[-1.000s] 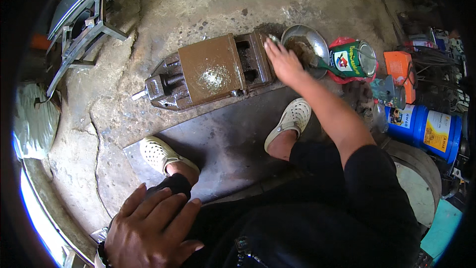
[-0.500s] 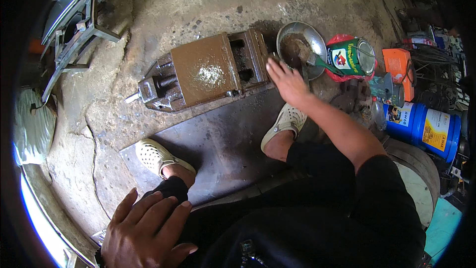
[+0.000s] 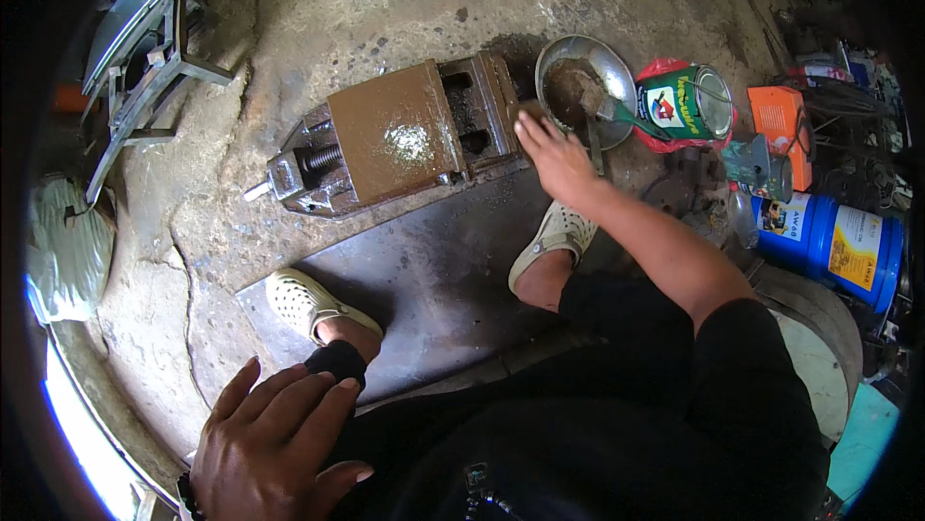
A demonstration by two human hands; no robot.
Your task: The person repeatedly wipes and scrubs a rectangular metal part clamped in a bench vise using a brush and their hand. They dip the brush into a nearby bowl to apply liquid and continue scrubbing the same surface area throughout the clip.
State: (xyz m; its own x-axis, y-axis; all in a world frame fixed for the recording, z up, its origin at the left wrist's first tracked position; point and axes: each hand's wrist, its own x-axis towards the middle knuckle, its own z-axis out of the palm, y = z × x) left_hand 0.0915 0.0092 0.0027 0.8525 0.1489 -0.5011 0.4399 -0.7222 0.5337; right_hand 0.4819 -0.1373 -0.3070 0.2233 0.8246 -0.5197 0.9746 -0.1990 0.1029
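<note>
A large machine vise [image 3: 390,140], its flat top coated in wet brown slurry, lies on the floor with its screw end to the left. At its right end is my right hand [image 3: 559,162], fingers pressed together over a small brown pad [image 3: 525,116] against the vise's end face. The fingers partly hide the pad, so its material cannot be told. My left hand [image 3: 275,439] rests over my left knee, fingers spread, holding nothing. Just beyond my right hand sits a round metal bowl [image 3: 619,56] with brown liquid and a green-handled paintbrush [image 3: 626,119] in it.
A green paint can [image 3: 686,106] stands on red plastic beside the bowl. Further right are an orange box [image 3: 779,126] and a blue bucket [image 3: 819,241]. My clogs straddle a dark metal sheet [image 3: 434,270]. A metal frame [image 3: 164,78] stands at the far left.
My right hand and the pad have shifted slightly along the vise's end face. My left hand has moved a little leftward and still lies spread over the knee.
</note>
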